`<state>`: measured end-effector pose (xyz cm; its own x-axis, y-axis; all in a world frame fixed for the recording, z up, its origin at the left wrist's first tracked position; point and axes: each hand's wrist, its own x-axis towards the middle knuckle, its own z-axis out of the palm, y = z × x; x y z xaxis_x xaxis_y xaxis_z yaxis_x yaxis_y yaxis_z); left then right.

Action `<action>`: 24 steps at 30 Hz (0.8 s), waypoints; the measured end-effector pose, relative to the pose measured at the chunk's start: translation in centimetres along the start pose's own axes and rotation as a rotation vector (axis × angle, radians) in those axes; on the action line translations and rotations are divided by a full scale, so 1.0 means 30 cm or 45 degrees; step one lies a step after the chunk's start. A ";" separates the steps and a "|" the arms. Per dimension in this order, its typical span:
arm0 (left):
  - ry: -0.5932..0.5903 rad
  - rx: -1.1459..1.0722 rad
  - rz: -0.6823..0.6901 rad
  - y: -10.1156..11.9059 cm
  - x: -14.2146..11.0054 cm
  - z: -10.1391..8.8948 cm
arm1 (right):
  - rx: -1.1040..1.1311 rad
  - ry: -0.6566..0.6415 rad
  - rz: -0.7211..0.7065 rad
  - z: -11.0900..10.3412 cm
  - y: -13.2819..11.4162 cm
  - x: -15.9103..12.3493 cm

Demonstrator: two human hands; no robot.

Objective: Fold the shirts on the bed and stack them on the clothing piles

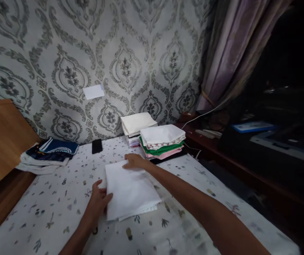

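Note:
A folded white cloth lies on the patterned bedsheet in front of me. My left hand rests at the cloth's left edge, fingers spread, thumb touching the fabric. My right hand lies flat on the cloth's far corner, fingers stretched out. Behind it stand two stacks of folded cloths: a white-topped stack against the wall and a nearer stack with white, green and pink layers.
A black phone lies near the wall. Dark blue and white folded clothes sit at the left by a wooden headboard. A dark side table with cables and a curtain are to the right.

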<state>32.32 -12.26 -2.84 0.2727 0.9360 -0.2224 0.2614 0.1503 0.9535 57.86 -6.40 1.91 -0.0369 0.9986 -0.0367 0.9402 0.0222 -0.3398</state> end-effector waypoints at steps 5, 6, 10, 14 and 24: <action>-0.391 -0.177 -0.347 0.116 0.027 -0.064 | 0.243 -0.136 0.125 -0.031 0.066 0.025; -0.357 -0.188 -0.349 0.132 0.040 -0.091 | 0.301 -0.163 0.155 -0.029 0.082 0.011; 0.036 -0.353 -0.310 0.162 0.084 -0.201 | 0.546 -0.296 0.290 -0.005 0.110 -0.095; 0.186 -0.506 -0.320 0.152 0.052 -0.206 | 0.789 -0.350 0.394 0.019 0.091 -0.159; -0.184 -0.367 -0.272 0.090 -0.047 -0.128 | 1.125 -0.192 0.449 -0.027 -0.017 -0.131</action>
<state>29.08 -11.96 0.84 0.3733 0.8227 -0.4287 0.0609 0.4394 0.8962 57.80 -10.29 2.98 0.0979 0.9231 -0.3719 0.3136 -0.3833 -0.8688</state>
